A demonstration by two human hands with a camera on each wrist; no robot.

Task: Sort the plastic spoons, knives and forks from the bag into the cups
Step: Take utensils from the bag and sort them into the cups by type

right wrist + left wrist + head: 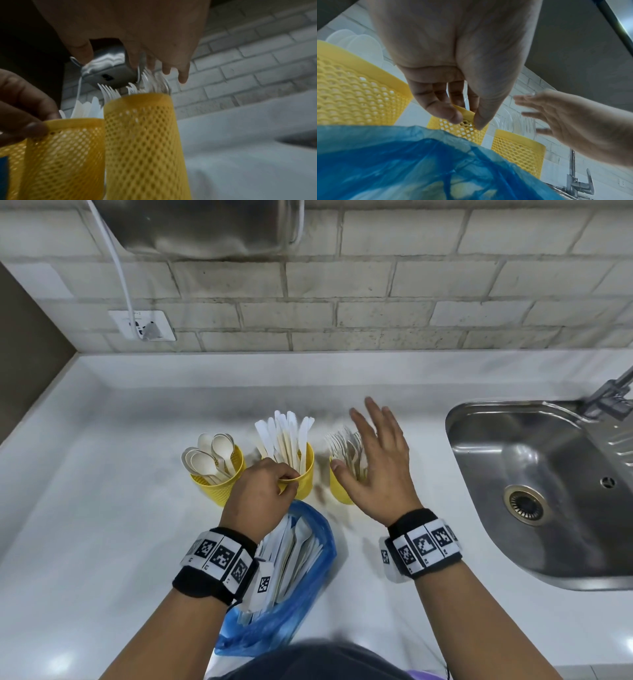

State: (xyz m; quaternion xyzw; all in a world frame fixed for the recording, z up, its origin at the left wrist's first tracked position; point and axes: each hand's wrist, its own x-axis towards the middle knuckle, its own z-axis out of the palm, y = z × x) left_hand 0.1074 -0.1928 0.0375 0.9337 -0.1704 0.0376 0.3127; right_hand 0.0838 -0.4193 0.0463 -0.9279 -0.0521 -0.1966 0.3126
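Observation:
Three yellow mesh cups stand in a row on the white counter: the left cup holds spoons, the middle cup holds knives, the right cup holds forks. My left hand pinches the near rim of the middle cup between thumb and fingers. My right hand hovers spread and flat over the fork cup, holding nothing. A blue plastic bag with white cutlery packets lies below my left wrist, partly hidden by it.
A steel sink with a tap sits at the right. A brick wall backs the counter, with a socket and a cable at left. A steel appliance hangs above.

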